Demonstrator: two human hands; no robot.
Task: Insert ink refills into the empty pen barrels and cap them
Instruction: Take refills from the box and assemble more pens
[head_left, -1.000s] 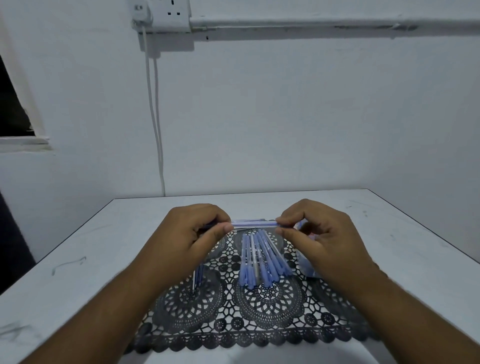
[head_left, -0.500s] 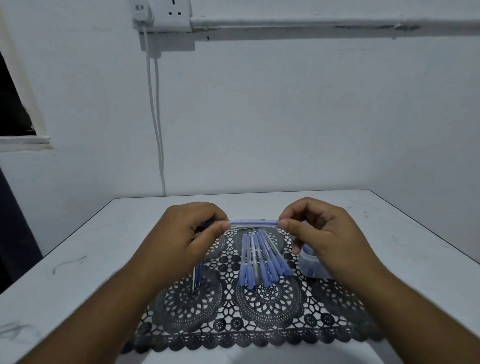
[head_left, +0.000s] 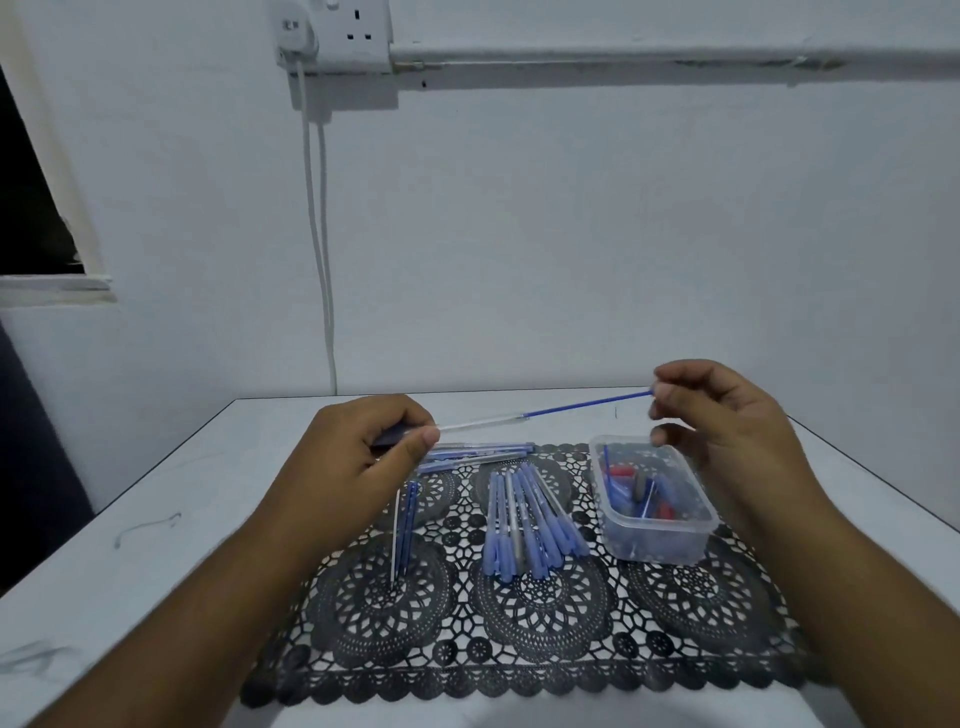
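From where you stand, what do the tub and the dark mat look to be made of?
The tub looks like thin clear plastic: you can see the small parts inside through its glossy walls. The mat looks like dark lace, crocheted or moulded vinyl, full of round openwork holes; I cannot tell which.

**Refill part-way into a clear barrel**

The left hand (head_left: 358, 462) pinches a clear pen barrel (head_left: 480, 422) at its 9 o'clock end. The right hand (head_left: 727, 415) grips the far tip of a blue ink refill (head_left: 587, 404) that enters the barrel's 3 o'clock end. Below, on a black lace mat (head_left: 540, 623), lie capped pens (head_left: 524, 525), with a plastic tub (head_left: 654, 499) at their 3 o'clock.
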